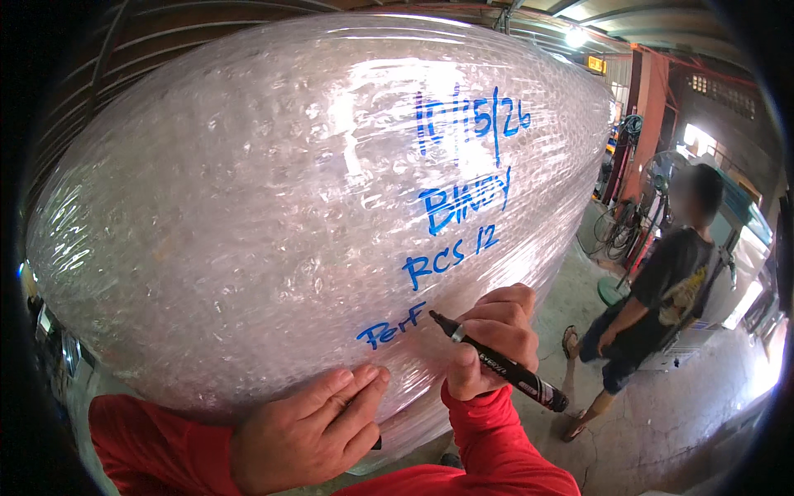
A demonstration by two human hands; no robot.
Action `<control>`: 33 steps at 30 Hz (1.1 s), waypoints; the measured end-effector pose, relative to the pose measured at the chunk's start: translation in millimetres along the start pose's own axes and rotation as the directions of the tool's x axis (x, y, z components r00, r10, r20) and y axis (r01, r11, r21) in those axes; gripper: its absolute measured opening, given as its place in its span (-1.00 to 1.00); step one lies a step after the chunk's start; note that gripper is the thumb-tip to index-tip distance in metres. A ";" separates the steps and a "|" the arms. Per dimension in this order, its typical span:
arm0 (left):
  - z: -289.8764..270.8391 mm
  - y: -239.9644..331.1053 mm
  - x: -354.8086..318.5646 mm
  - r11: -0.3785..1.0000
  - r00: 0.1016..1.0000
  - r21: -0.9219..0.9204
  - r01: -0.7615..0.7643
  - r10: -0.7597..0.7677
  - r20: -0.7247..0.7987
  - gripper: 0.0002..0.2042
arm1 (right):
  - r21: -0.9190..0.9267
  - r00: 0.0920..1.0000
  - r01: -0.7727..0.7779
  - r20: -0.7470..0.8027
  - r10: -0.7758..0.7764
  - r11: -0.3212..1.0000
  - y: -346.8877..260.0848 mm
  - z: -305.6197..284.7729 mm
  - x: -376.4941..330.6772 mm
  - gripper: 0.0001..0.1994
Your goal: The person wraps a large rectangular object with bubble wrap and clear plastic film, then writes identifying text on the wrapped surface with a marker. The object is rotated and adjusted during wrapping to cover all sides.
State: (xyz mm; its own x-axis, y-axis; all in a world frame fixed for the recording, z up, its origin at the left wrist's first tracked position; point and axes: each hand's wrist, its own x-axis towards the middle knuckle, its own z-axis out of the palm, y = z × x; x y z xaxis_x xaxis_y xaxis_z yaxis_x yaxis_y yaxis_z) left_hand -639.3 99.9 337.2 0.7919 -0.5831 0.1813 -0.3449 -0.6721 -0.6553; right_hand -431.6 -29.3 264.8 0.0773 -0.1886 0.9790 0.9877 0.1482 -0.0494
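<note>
A very large roll of bubble wrap (223, 215), covered in shiny clear film, fills most of the view. Blue handwriting (451, 263) runs in several lines down its right part. My right hand (500, 331) grips a black marker (513, 372), its tip close to the end of the lowest written line. My left hand (318, 430) rests against the roll's lower side, fingers stretched out and lying on the film. A small dark piece shows at the edge of that hand, too hidden to name. Both my forearms are in red sleeves.
To the right a person (662, 281) in a dark shirt and shorts stands on the concrete floor (637, 446). Behind are a fan (666, 169), hanging cables (616, 231) and a reddish post (652, 107). A bright lamp (576, 36) hangs under the roof.
</note>
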 end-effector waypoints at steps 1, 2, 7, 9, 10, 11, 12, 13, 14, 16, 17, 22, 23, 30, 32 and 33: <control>0.1 -0.6 0.1 1.000 1.000 0.000 0.001 -0.001 -0.002 -0.79 | 0.004 1.000 0.028 0.000 -0.028 1.000 0.8 1.3 0.0 -0.83; 0.1 -1.1 0.1 1.000 1.000 0.006 -0.001 0.001 0.003 -0.79 | -0.019 1.000 0.002 -0.003 -0.002 1.000 0.8 2.7 -0.2 -0.83; -0.9 -6.8 -2.7 1.000 0.999 0.017 -0.008 0.008 0.035 -0.79 | -0.005 0.998 -0.064 -0.017 0.064 0.998 1.0 10.2 -0.8 -0.83; -1.2 -9.3 -3.6 1.000 1.000 0.029 -0.008 0.007 0.028 -0.80 | 0.022 0.997 -0.066 -0.043 0.067 0.998 2.8 11.4 -0.3 -0.82; -1.3 -10.3 -4.0 0.999 1.000 0.035 -0.008 0.007 0.025 -0.80 | 0.043 0.999 -0.041 -0.035 0.042 0.998 4.3 11.1 0.5 -0.82; -1.4 -11.3 -3.9 1.000 1.000 0.031 -0.007 0.006 0.023 -0.80 | 0.060 0.999 -0.008 -0.046 0.011 0.998 5.8 11.0 1.0 -0.81; -1.4 -12.0 -3.7 1.000 1.000 0.028 -0.006 0.005 0.019 -0.80 | 0.065 0.992 -0.007 -0.126 0.015 0.998 7.9 10.1 1.9 -0.80; -1.6 -12.5 -3.7 1.000 1.000 0.026 -0.001 0.001 0.014 -0.80 | 0.058 0.995 -0.017 -0.094 0.023 0.998 9.4 9.8 2.0 -0.80; -1.2 -12.7 -3.2 1.000 1.000 0.031 -0.003 0.002 0.021 -0.80 | 0.063 0.993 -0.027 -0.110 0.033 0.998 11.4 8.8 2.4 -0.81; -0.9 -12.2 -2.0 0.999 0.999 0.039 -0.017 0.015 0.038 -0.80 | 0.042 0.993 -0.027 -0.110 0.032 0.999 14.1 7.3 2.5 -0.81; -0.8 -11.4 -1.4 0.999 0.999 0.036 -0.014 0.013 0.034 -0.80 | 0.016 0.996 -0.015 -0.091 0.016 1.000 14.7 6.5 2.4 -0.81; 0.0 -8.0 0.0 0.999 0.999 0.038 -0.016 0.015 0.030 -0.80 | -0.025 1.000 -0.002 -0.005 0.001 1.000 15.1 2.7 1.0 -0.81; 0.0 -8.4 -0.4 0.999 0.999 0.040 -0.018 0.017 0.032 -0.80 | -0.012 1.000 0.002 -0.014 -0.003 1.000 14.9 2.7 0.9 -0.81; -3.3 -1.1 -1.0 0.998 0.999 0.064 -0.029 0.027 0.023 -0.80 | -0.026 0.979 -0.058 -0.197 0.052 0.998 14.2 5.9 -2.5 -0.63; -6.9 7.0 -1.0 0.996 0.999 0.083 -0.027 0.025 0.024 -0.80 | 0.029 0.968 -0.023 -0.251 0.029 0.999 10.9 1.5 -4.6 -0.63; -8.8 10.6 -1.1 0.996 0.999 0.085 -0.025 0.023 0.028 -0.80 | 0.032 0.973 -0.009 -0.230 0.017 0.999 8.8 -1.7 -5.1 -0.63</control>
State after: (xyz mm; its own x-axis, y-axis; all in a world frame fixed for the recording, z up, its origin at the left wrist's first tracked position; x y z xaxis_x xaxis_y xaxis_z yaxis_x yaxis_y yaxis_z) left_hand -648.2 89.4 336.5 0.7974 -0.5856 0.1457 -0.3209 -0.6159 -0.7195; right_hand -423.1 -28.8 259.0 0.1228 -0.4041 0.9065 0.9821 0.1812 -0.0523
